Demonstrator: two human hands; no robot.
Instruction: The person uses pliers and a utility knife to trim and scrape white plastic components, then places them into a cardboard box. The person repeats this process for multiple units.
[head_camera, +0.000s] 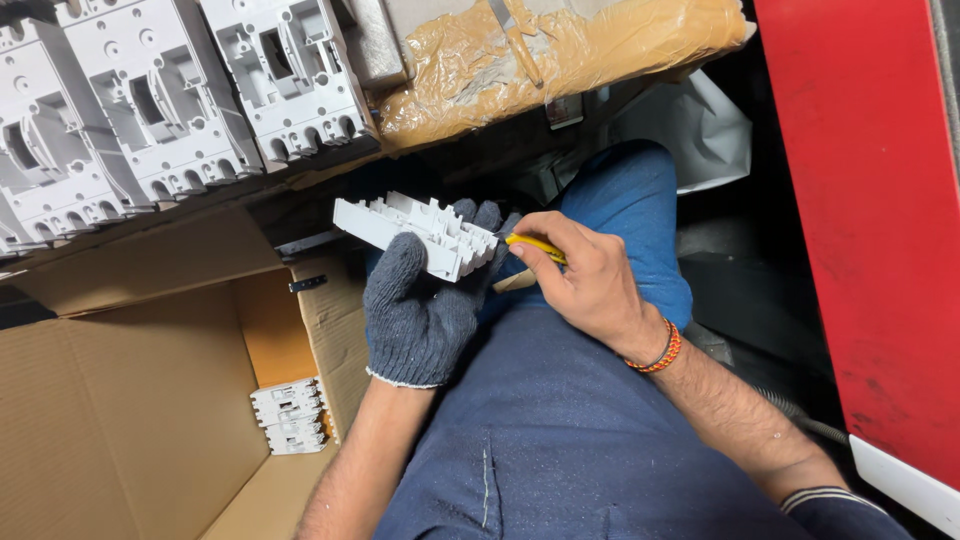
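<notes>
**What I'm wearing**

My left hand (420, 310) wears a dark grey knitted glove with a white cuff edge. My right hand (590, 285) is bare, with red-orange and dark thread bands at the wrist, a navy striped sleeve cuff, blue trousers.

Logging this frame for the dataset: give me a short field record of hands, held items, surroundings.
left hand: gloved, grips white plastic housing
right hand: bare, holds yellow-handled tool at the housing's end
wrist: orange bracelet
box: open cardboard box with two white units inside
bench: row of grey housings
</notes>
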